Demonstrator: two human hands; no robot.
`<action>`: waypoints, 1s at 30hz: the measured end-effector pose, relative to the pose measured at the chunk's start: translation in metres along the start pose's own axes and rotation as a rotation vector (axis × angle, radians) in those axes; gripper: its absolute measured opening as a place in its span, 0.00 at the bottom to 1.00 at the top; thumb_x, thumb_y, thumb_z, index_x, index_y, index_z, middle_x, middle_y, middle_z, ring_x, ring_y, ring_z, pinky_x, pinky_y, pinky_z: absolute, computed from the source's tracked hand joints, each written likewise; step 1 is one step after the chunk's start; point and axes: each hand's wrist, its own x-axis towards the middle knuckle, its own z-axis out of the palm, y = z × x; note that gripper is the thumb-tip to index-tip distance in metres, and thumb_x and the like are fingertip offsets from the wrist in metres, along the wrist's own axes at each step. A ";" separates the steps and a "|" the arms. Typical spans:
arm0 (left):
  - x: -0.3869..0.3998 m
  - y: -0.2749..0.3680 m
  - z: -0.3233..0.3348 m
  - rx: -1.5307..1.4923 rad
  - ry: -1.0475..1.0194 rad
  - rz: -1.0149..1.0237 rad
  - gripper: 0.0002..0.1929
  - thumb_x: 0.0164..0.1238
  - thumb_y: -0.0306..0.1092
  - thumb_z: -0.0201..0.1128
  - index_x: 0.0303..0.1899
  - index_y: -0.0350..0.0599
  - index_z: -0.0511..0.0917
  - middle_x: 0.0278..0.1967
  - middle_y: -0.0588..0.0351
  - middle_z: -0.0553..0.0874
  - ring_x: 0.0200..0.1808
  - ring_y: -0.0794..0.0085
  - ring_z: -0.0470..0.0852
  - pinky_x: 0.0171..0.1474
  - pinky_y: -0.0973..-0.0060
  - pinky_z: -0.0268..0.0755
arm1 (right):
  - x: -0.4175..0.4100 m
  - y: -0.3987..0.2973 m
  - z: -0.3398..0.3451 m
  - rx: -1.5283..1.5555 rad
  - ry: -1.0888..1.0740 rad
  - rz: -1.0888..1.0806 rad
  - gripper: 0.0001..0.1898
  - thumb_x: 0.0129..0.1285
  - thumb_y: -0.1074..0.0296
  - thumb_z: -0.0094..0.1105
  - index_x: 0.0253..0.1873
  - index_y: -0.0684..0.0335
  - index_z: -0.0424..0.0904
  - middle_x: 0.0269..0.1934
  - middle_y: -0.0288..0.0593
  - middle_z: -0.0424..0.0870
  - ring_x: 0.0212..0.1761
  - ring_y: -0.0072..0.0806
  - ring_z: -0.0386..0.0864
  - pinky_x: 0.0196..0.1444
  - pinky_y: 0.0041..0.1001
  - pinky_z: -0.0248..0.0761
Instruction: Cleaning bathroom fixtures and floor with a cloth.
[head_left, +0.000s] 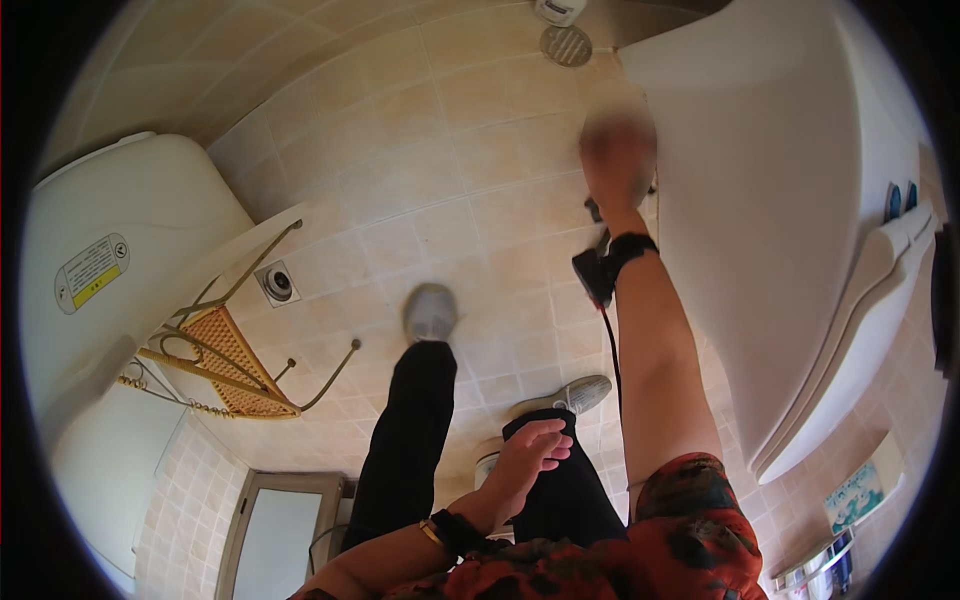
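Observation:
My right hand (619, 157) reaches far forward and low, beside the white side of what looks like a toilet (735, 187). The hand is blurred, so its fingers and anything in them cannot be made out. A dark device (595, 276) with a thin cable is strapped at my right wrist. My left hand (529, 454) hangs in front of my thigh, fingers loosely bent and nothing in them. It wears a dark strap (457, 531) and a gold-coloured band (430, 531). Beyond the right hand, a round metal drain cover (566, 46) sits in the tiled floor (397, 202).
A wicker-and-metal rack (232, 367) stands at the left, beside a large white appliance (127, 225) bearing a label. Near it is a square floor drain (277, 283). A white container (560, 10) stands by the round cover. A framed door (277, 532) shows lower left.

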 end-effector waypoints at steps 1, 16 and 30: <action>-0.004 0.004 -0.001 -0.008 0.012 -0.002 0.22 0.73 0.42 0.53 0.61 0.39 0.68 0.51 0.50 0.80 0.53 0.67 0.78 0.57 0.68 0.68 | 0.011 -0.018 -0.002 0.033 -0.057 -0.056 0.37 0.57 0.48 0.59 0.71 0.47 0.58 0.74 0.59 0.45 0.71 0.71 0.46 0.65 0.65 0.50; 0.005 0.000 0.023 -0.056 0.103 -0.018 0.19 0.69 0.44 0.56 0.54 0.41 0.73 0.44 0.51 0.83 0.47 0.67 0.81 0.53 0.69 0.69 | -0.218 -0.035 -0.039 0.007 -0.640 -0.995 0.23 0.60 0.68 0.53 0.63 0.49 0.74 0.71 0.36 0.58 0.71 0.61 0.53 0.66 0.53 0.55; -0.001 0.007 0.015 -0.154 0.034 0.016 0.20 0.68 0.47 0.57 0.53 0.43 0.74 0.44 0.53 0.83 0.47 0.68 0.81 0.53 0.69 0.68 | -0.105 -0.001 -0.018 -0.207 -0.092 0.253 0.31 0.66 0.55 0.55 0.73 0.40 0.56 0.75 0.48 0.42 0.72 0.68 0.45 0.62 0.67 0.54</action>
